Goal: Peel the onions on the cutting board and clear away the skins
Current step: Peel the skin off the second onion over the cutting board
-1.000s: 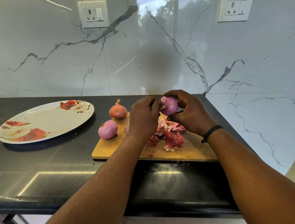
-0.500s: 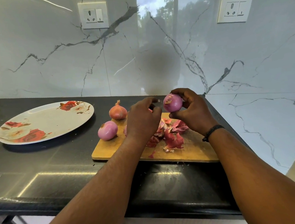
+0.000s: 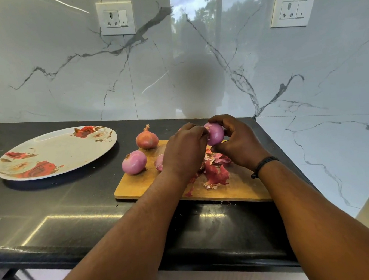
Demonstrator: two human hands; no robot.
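The held onion (image 3: 214, 133), pink and largely bare of skin, sits above the far edge of the cutting board (image 3: 138, 186), clear of its surface. The right hand (image 3: 237, 142) has its grip clamped on this onion, fingers curled over the top and thumb beneath. The left hand (image 3: 183, 150) meets the onion at its 9 o'clock side, fingers curled with the tips at its surface; whether they pinch a piece of skin cannot be told. A dark band (image 3: 262, 165) circles the right wrist. Below the hands, at 6 o'clock from the held onion, a heap of red skins (image 3: 216, 172) lies on the board, with a loose scrap (image 3: 189, 192) nearer the board's front edge. A peeled onion (image 3: 134, 162) rests on the board's left end, at 8 o'clock from the held one. Another pink onion (image 3: 159, 162) lies just beside it, mostly hidden by the left hand. An unpeeled onion (image 3: 147, 139) with brown skin stands at the board's far left corner. The board lies on the black desk (image 3: 63, 217). At 9 o'clock, well apart from the board, a floral plate (image 3: 55, 152) rests on the desk. Behind stands a marble-patterned wall (image 3: 61, 72) carrying two sockets (image 3: 115, 18) (image 3: 292, 9).
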